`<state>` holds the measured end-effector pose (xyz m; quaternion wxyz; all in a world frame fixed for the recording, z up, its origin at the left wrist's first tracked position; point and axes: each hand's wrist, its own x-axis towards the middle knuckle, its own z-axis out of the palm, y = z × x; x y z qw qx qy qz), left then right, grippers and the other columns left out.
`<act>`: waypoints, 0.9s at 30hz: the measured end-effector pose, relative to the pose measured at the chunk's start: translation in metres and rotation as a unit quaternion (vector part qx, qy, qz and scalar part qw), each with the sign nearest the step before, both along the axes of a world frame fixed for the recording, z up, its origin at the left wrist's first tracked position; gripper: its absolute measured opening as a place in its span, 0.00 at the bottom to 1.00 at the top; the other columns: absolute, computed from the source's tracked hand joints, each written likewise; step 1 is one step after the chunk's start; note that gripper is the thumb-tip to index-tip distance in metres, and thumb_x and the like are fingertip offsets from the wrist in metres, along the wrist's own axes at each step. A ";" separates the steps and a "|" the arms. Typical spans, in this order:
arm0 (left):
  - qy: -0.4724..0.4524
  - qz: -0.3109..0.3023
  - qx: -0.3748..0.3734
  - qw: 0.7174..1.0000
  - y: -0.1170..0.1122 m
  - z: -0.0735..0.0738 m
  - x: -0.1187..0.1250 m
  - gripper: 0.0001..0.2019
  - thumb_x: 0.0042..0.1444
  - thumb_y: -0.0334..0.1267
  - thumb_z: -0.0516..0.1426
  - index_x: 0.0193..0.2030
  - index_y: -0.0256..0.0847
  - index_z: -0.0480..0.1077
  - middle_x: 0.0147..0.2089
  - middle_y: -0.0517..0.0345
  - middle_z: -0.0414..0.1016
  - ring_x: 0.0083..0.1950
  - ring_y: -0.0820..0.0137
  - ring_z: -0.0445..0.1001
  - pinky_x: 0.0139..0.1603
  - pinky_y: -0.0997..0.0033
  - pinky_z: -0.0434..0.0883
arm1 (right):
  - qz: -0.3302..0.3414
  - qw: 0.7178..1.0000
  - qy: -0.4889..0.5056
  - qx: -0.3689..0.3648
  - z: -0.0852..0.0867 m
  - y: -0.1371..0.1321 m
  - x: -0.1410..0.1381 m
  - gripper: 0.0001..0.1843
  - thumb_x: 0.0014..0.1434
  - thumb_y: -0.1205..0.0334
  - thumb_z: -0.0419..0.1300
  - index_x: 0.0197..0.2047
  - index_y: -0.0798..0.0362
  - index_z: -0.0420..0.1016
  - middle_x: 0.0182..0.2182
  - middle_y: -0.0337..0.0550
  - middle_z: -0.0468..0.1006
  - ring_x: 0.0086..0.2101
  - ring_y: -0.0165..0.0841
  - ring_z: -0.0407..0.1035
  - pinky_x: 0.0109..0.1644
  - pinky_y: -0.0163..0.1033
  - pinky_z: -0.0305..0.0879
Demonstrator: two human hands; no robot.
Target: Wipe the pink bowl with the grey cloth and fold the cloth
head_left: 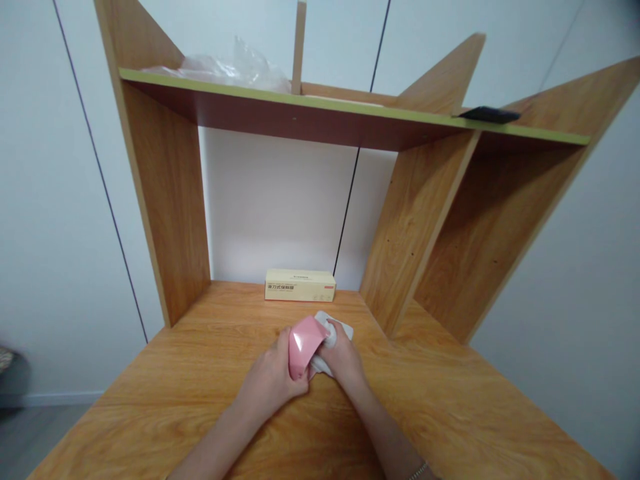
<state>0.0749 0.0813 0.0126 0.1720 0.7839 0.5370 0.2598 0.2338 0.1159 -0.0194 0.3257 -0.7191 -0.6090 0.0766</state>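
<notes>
Gripped in my left hand (271, 369) is a glossy pink object (305, 340) with flat facets, perhaps a small bowl or cup; its exact kind is unclear. The object is tilted, with its smooth side facing up. My right hand (343, 353) closes round a crumpled white cloth (321, 364) at the pink object's right edge. Part of the cloth sticks out beyond the fingers, and the spot where it meets the object is partly hidden. Both hands are above the wooden desk (240, 393).
A long cream box (300, 287) with printed lettering stands at the back of the desk. Wooden side panels (167, 200) and a divider (417, 227) carry a shelf (300, 99). Clear plastic wrapping (230, 70) and a flat dark item (490, 115) lie on that shelf.
</notes>
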 end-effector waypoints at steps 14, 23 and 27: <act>-0.075 0.012 0.025 0.997 0.002 -0.004 -0.011 0.38 0.45 0.53 0.56 0.60 0.42 0.47 0.50 0.48 0.68 0.49 0.56 0.68 0.46 0.60 0.63 | 0.077 0.972 0.199 0.100 -0.001 -0.002 0.000 0.20 0.49 0.61 0.52 0.45 0.55 0.69 0.40 0.48 0.75 0.40 0.37 0.68 0.42 0.38 0.62; -0.192 -0.019 0.024 0.981 0.004 -0.016 -0.003 0.30 0.48 0.44 0.55 0.55 0.37 0.49 0.47 0.48 0.69 0.46 0.63 0.69 0.44 0.66 0.65 | 0.069 0.962 0.265 0.024 -0.007 0.002 -0.011 0.14 0.47 0.55 0.53 0.31 0.56 0.71 0.26 0.46 0.77 0.28 0.36 0.70 0.29 0.35 0.63; -0.085 0.028 -0.013 0.996 0.001 -0.010 -0.001 0.28 0.46 0.45 0.55 0.53 0.40 0.53 0.41 0.51 0.72 0.40 0.61 0.72 0.37 0.68 0.65 | -0.020 0.992 0.120 0.035 0.007 -0.005 -0.006 0.18 0.48 0.56 0.54 0.43 0.51 0.69 0.33 0.46 0.77 0.34 0.38 0.70 0.34 0.36 0.60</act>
